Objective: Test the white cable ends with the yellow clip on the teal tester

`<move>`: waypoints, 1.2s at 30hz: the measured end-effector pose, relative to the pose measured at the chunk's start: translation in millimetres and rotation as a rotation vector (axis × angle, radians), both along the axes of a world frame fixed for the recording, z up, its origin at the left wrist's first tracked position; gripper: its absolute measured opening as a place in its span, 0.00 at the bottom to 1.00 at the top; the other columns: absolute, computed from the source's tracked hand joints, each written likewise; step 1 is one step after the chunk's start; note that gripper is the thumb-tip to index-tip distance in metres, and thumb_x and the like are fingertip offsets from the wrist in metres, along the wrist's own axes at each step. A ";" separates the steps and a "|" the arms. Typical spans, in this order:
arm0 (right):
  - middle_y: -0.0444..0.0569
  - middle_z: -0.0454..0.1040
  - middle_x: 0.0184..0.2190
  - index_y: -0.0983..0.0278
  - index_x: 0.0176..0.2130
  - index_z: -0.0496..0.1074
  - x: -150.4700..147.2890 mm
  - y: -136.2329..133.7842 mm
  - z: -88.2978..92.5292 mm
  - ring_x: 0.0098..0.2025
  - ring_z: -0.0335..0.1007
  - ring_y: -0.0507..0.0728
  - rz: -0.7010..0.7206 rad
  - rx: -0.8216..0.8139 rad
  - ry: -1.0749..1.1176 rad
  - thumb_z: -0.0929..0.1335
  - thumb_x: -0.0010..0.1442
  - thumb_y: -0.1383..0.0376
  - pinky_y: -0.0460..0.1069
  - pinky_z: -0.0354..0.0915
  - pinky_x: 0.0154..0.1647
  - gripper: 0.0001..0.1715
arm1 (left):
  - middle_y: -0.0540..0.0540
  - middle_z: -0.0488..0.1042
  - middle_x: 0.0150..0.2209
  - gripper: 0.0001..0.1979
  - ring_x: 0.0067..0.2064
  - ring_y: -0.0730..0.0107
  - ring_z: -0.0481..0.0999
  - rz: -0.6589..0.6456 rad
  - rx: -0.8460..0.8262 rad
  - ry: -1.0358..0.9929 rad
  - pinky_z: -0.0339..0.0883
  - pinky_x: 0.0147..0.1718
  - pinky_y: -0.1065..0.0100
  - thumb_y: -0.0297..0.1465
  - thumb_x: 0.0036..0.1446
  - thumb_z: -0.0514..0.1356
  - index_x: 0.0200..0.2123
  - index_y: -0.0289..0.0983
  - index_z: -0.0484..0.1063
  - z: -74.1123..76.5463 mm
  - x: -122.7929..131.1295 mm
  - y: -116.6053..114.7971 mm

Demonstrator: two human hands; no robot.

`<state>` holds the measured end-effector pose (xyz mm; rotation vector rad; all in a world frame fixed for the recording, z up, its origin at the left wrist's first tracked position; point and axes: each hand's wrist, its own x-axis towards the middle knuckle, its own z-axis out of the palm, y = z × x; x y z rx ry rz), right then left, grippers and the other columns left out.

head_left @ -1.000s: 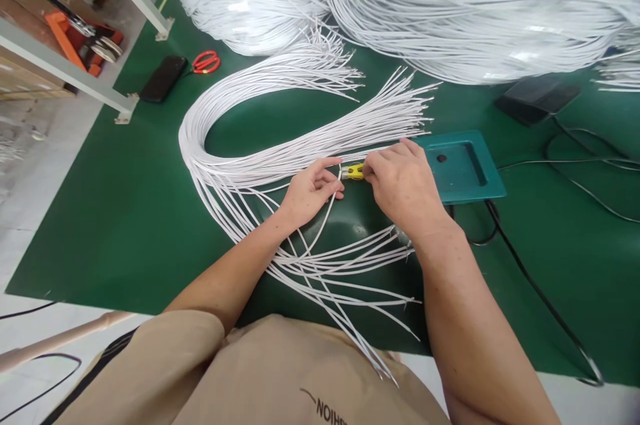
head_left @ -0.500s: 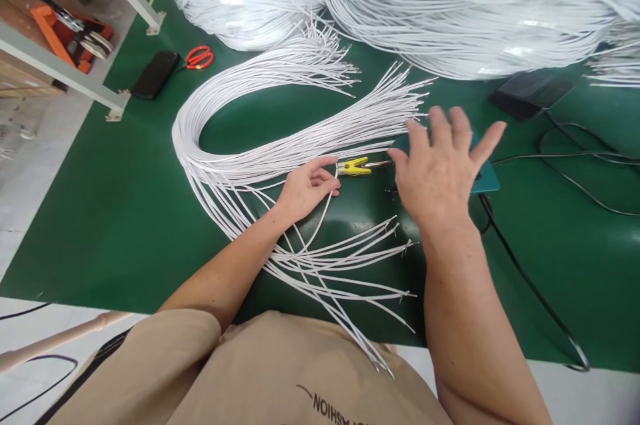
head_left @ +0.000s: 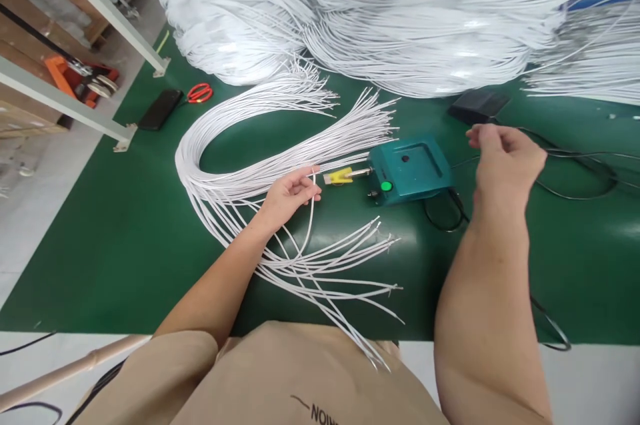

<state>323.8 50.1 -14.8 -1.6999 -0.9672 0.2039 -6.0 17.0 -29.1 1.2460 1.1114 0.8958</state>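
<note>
My left hand (head_left: 291,197) pinches one white cable (head_left: 311,212) near its tip, and the cable curves down from the fingers. Just right of those fingertips, a yellow clip (head_left: 340,176) sits on a metal shaft coming out of a teal box (head_left: 425,168) with a green button (head_left: 386,186). The clip and the cable are apart. My right hand (head_left: 507,162) is raised to the right of the box, fingers curled in; anything inside them is hidden. Under my left forearm fan several loose white cables (head_left: 345,258), their ends pointing right.
A curved bundle of white cables (head_left: 193,152) lies behind my left hand. Large white cable heaps (head_left: 440,32) fill the back. A black box (head_left: 477,107), red-handled scissors (head_left: 200,92), a dark phone-like slab (head_left: 161,110) and black cords (head_left: 585,195) lie around.
My right hand has moved right, away from over the teal box, and its spread fingers have curled in. My left hand keeps the cable, now slightly farther from the clip. The view has shifted.
</note>
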 end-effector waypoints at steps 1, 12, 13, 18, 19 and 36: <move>0.55 0.78 0.33 0.69 0.36 0.76 10.4 1.3 -7.6 0.31 0.72 0.52 -0.038 0.017 0.148 0.64 0.60 0.64 0.49 0.67 0.36 0.13 | 0.51 0.73 0.30 0.22 0.34 0.72 0.78 -0.011 0.008 -0.002 0.65 0.30 0.73 0.36 0.50 0.66 0.49 0.36 0.72 1.7 0.4 -0.8; 0.43 0.75 0.24 0.66 0.31 0.75 27.7 6.6 -54.8 0.24 0.66 0.47 0.022 -0.026 0.228 0.65 0.57 0.66 0.45 0.66 0.32 0.10 | 0.42 0.77 0.47 0.29 0.49 0.63 0.76 -0.506 0.075 0.260 0.70 0.47 0.63 0.37 0.52 0.65 0.58 0.42 0.66 43.1 -0.1 -36.1; 0.43 0.75 0.24 0.65 0.31 0.75 28.7 6.1 -56.2 0.24 0.66 0.48 0.028 -0.028 0.194 0.64 0.58 0.65 0.46 0.66 0.34 0.10 | 0.42 0.74 0.53 0.33 0.54 0.61 0.74 -0.563 0.078 0.353 0.70 0.50 0.62 0.38 0.53 0.65 0.61 0.45 0.61 47.9 -4.2 -39.6; 0.44 0.75 0.26 0.66 0.32 0.74 29.2 2.8 -58.8 0.25 0.68 0.49 0.043 -0.044 0.065 0.62 0.61 0.63 0.50 0.68 0.39 0.14 | 0.42 0.70 0.58 0.33 0.57 0.54 0.71 -0.491 0.144 0.829 0.70 0.49 0.58 0.45 0.55 0.60 0.62 0.47 0.61 60.8 -44.4 -48.5; 0.44 0.75 0.26 0.66 0.32 0.74 28.5 2.2 -58.4 0.26 0.69 0.50 0.043 -0.050 0.057 0.62 0.61 0.63 0.51 0.68 0.40 0.14 | 0.42 0.70 0.59 0.33 0.57 0.52 0.70 -0.495 0.150 0.911 0.71 0.47 0.58 0.48 0.54 0.59 0.62 0.47 0.61 60.0 -55.1 -49.9; 0.45 0.75 0.27 0.66 0.32 0.75 24.4 -4.6 -56.1 0.35 0.71 0.53 0.066 -0.060 0.036 0.62 0.59 0.65 0.51 0.66 0.42 0.14 | 0.41 0.75 0.41 0.20 0.41 0.61 0.72 -0.705 0.713 1.191 0.67 0.39 0.63 0.46 0.61 0.53 0.42 0.38 0.74 20.7 -103.5 -82.8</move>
